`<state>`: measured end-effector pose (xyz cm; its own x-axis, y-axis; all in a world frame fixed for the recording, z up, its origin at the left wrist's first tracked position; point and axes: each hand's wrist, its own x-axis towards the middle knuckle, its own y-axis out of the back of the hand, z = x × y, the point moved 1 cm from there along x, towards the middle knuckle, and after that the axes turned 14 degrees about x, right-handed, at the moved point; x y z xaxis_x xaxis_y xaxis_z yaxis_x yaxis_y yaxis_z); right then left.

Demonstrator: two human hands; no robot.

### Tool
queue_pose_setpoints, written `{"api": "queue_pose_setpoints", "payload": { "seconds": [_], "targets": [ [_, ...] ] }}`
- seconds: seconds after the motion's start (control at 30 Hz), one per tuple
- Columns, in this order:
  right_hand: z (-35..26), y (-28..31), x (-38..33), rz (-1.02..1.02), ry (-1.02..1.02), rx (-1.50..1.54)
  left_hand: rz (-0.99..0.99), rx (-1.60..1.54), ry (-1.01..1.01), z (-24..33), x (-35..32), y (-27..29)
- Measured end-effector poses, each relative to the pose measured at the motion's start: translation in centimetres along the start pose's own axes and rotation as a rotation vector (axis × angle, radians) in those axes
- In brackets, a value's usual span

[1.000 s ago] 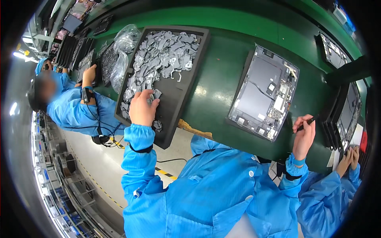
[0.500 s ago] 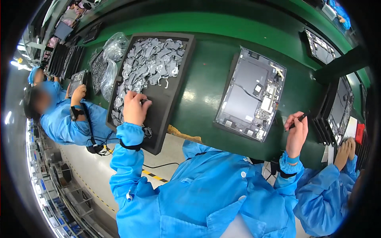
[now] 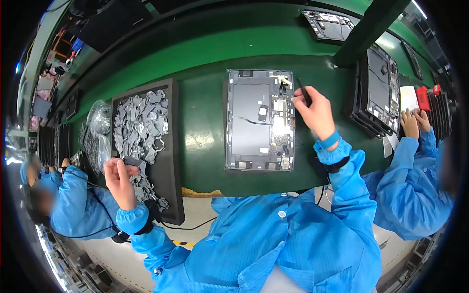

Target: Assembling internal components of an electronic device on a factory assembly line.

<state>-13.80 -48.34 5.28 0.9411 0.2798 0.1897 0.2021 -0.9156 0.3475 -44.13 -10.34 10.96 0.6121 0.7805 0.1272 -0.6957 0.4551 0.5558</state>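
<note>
1. Your work surface is a green bench (image 3: 205,122) that curves across the view. A black tray (image 3: 168,146) lies at your left, heaped with flat grey parts (image 3: 139,122).
2. Clear plastic bags (image 3: 97,119) sit just left of the tray, holding more grey parts.
3. A stack of dark open chassis (image 3: 378,90) stands at the right, and one more open unit (image 3: 328,23) lies far right on the bench. A dark post (image 3: 366,29) crosses in front of both.
4. One co-worker in a blue smock (image 3: 78,205) works at your near left; another person's hands (image 3: 413,122) rest at the right, beside a red object (image 3: 424,97).
5. The open device chassis (image 3: 259,122) lies flat at the centre of the bench, directly ahead of you. It is a grey rectangular shell with dark panels, a thin cable and a board strip along its right side.
6. Your right hand (image 3: 317,112) rests over the chassis's far right edge. Its fingers pinch a thin black tool (image 3: 304,93), whose tip points to the far corner of the board strip.
7. Your left hand (image 3: 119,178) hovers over the near end of the tray. Thumb and fingers pinch one small dark grey part (image 3: 132,161).
8. Whether the tool tip touches the board cannot be determined. The shape of individual parts in the heap is hard to make out.
</note>
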Motion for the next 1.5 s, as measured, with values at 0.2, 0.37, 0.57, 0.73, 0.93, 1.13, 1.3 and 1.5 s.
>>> {"api": "queue_pose_setpoints", "payload": {
  "seconds": [0.2,0.37,0.57,0.73,0.93,1.13,1.3,1.5],
  "targets": [
    [0.4,-1.1,0.8,-0.014,-0.060,-0.033,-0.057,-0.186,-0.056,2.6,-1.7,-2.5],
    [0.9,-1.4,1.0,-0.036,-0.035,-0.044,-0.385,-0.210,-0.171,9.3,-2.0,-7.6],
    [0.7,0.4,0.6,-0.050,-0.208,0.578,-0.748,0.109,-0.636,15.0,0.6,-16.6],
    [-0.7,3.7,-0.7,0.016,-0.265,0.454,-0.891,-0.011,-0.633,17.1,2.6,-25.1],
    [0.6,4.1,-1.5,0.061,-0.352,0.743,-0.991,0.128,-0.930,17.4,5.2,-31.6],
    [1.3,3.0,-1.0,0.003,-0.334,0.764,-1.006,0.150,-0.996,16.5,6.1,-34.4],
    [0.6,1.9,-0.4,0.056,-0.234,0.464,-0.997,0.152,-1.030,16.8,6.6,-34.8],
    [1.2,1.8,0.0,0.053,-0.248,0.427,-1.007,0.145,-1.032,16.7,6.6,-35.0]
  ]
}}
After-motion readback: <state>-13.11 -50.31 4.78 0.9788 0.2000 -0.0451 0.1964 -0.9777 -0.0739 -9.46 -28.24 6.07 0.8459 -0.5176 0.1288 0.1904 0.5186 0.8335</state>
